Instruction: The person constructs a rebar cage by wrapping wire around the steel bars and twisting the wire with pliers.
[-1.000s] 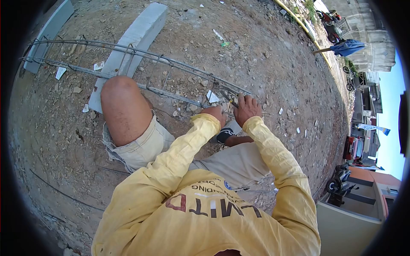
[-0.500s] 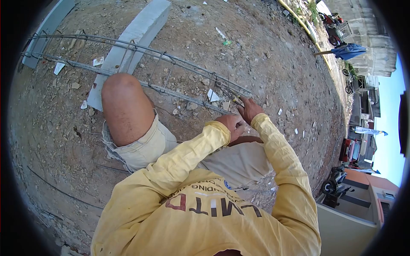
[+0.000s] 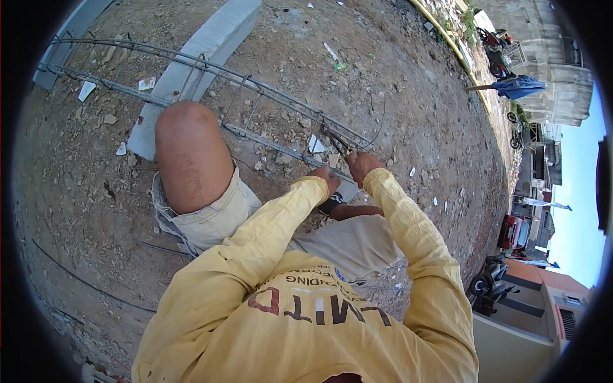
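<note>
A long rebar cage, made of bars with square stirrups, runs from the upper left toward my hands. My right hand is closed round the handles of a pair of pincers; their jaws lie by the last stirrup near the cage's end. A thin tie wire curves up from the upper bar's end. My left hand is at the lower bar's end, its fingers curled and partly hidden, seemingly round the bar.
Under the cage lies a grey concrete beam, with another beam at the far left. My bare knee is beside the lower bar. Broken tile pieces and stones litter the dirt. A blue umbrella and motorbikes stand farther off.
My left hand has moved up and left onto the lower bar's end. My right hand has shifted slightly left with the pincers. The thin wire now shows clearly, as does a foot below the hands.
</note>
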Motion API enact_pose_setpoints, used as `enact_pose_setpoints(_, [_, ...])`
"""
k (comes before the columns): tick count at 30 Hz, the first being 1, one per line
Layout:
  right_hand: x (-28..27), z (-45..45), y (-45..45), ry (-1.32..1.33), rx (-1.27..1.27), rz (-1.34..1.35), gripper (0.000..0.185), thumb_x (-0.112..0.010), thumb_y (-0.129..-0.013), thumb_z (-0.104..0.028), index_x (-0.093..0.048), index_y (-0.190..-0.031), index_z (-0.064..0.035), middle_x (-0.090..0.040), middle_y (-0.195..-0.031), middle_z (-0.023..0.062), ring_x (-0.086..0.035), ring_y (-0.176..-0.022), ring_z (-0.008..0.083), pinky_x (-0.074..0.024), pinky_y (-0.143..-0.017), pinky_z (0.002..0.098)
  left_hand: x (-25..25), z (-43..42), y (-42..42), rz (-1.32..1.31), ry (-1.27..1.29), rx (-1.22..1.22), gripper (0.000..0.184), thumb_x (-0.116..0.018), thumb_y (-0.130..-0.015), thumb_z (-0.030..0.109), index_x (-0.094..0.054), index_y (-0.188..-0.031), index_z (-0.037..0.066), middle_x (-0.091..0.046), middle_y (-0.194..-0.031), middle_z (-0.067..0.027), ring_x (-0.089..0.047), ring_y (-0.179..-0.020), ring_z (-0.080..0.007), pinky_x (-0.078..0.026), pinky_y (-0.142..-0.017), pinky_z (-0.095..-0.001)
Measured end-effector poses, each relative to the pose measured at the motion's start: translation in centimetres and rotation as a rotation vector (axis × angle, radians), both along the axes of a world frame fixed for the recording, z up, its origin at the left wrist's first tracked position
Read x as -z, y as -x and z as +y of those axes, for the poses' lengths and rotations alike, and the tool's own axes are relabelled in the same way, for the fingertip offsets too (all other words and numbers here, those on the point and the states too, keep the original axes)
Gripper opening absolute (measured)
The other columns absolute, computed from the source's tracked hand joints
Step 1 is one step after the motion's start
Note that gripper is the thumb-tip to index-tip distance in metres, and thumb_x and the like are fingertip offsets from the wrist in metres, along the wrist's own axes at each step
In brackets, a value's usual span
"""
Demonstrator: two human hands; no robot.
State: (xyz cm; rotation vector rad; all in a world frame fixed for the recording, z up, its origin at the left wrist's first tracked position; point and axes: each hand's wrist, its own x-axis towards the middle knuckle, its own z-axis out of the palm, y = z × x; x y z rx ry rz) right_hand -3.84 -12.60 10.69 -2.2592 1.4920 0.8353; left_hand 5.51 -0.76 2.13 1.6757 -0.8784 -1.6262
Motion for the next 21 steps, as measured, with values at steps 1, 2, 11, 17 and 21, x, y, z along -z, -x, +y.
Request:
enact_pose_setpoints(1, [0.1, -0.5, 0.2, -0.178, 0.113, -0.083, 0.044, -0.038, -0.094, -0.038, -0.054, -0.103, 0.0015, -0.066, -0.074, 0.0180, -0.067, -0.064, 0.0287, -0.0535, -0.058, 0.0451, 0.3, -0.1, 0.0, 0.005, 0.008, 0.011, 0.042, -0.060, -0.082, 0.034, -0.064, -0.112, 0.004, -0.064, -0.110, -0.0218, -0.062, -0.105, -0.0348, -0.046, -0.093, -0.0417])
enact_pose_setpoints(2, [0.2, -1.0, 0.4, -0.357, 0.223, -0.165, 0.046, -0.039, -0.094, -0.040, -0.055, -0.100, 0.0020, -0.066, -0.069, 0.0152, -0.067, -0.058, 0.0257, -0.0540, -0.053, 0.0442, 0.6, -0.2, 0.0, 0.010, 0.014, 0.020, 0.042, -0.060, -0.082, 0.034, -0.064, -0.112, 0.004, -0.064, -0.111, -0.0219, -0.061, -0.105, -0.0348, -0.046, -0.093, -0.0417])
enact_pose_setpoints(11, [-1.9, -0.3, -0.2, -0.401, 0.384, -0.164, 0.056, -0.066, -0.079, -0.047, -0.051, -0.104, 0.0012, -0.063, -0.071, 0.0110, -0.064, -0.056, 0.0214, -0.0521, -0.049, 0.0398, 1.3, -0.3, 1.0, 0.019, 0.030, 0.017, 0.042, -0.058, -0.083, 0.033, -0.063, -0.112, 0.003, -0.064, -0.109, -0.0226, -0.061, -0.105, -0.0359, -0.046, -0.092, -0.0419])
enact_pose_setpoints(17, [-3.4, 3.1, -0.7, 0.374, -0.261, 0.046, 0.065, -0.071, -0.074, -0.039, -0.044, -0.118, 0.0003, -0.061, -0.104, 0.0175, -0.062, -0.094, 0.0340, -0.0503, -0.079, 0.0464, 1.4, -0.2, 1.6, 0.014, 0.064, 0.008, 0.038, -0.060, -0.082, 0.033, -0.065, -0.107, 0.004, -0.066, -0.104, -0.0198, -0.063, -0.099, -0.0335, -0.048, -0.088, -0.0401])
enact_pose_setpoints(21, [-4.6, 3.6, -0.6, 0.578, -0.510, -0.004, 0.057, -0.069, -0.077, -0.034, -0.046, -0.118, -0.0024, -0.056, -0.103, 0.0133, -0.056, -0.099, 0.0308, -0.0469, -0.079, 0.0426, 1.1, -0.1, 1.4, 0.053, 0.044, 0.020, 0.037, -0.059, -0.082, 0.032, -0.065, -0.107, 0.006, -0.066, -0.107, -0.0196, -0.062, -0.104, -0.0340, -0.046, -0.092, -0.0412])
